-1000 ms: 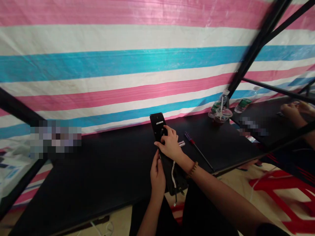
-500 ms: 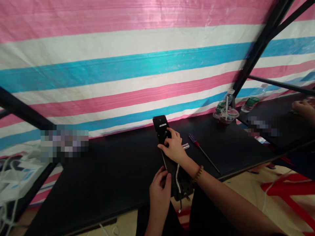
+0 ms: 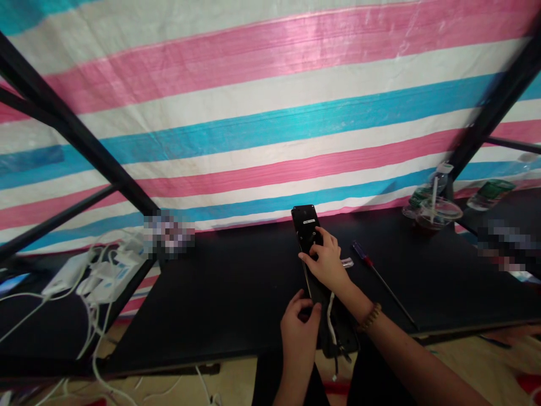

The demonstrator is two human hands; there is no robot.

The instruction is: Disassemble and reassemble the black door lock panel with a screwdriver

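Note:
A long black device (image 3: 307, 219) with a small white label lies on the black table, its near end reaching the front edge. Across its middle rests my right hand (image 3: 327, 260), fingers bent and spread with the fingertips on its surface. My left hand (image 3: 299, 324) is at the device's left side, thumb and fingers curved with a gap between them. From the device's near part runs a white cable (image 3: 331, 324). A screwdriver (image 3: 384, 283) with a purple and red handle lies to the right, and a small clear packet (image 3: 347, 263) sits beside my right hand.
A plastic cup (image 3: 438, 213) with a straw and a green-labelled bottle (image 3: 489, 194) stand at the back right. White power strips (image 3: 110, 285) and cables lie on the left. Dark metal bars slant up on both sides before a striped sheet.
The view has turned left, so the table's things appear further right and more cables show at left. Both hands keep nearly the same pose at the device.

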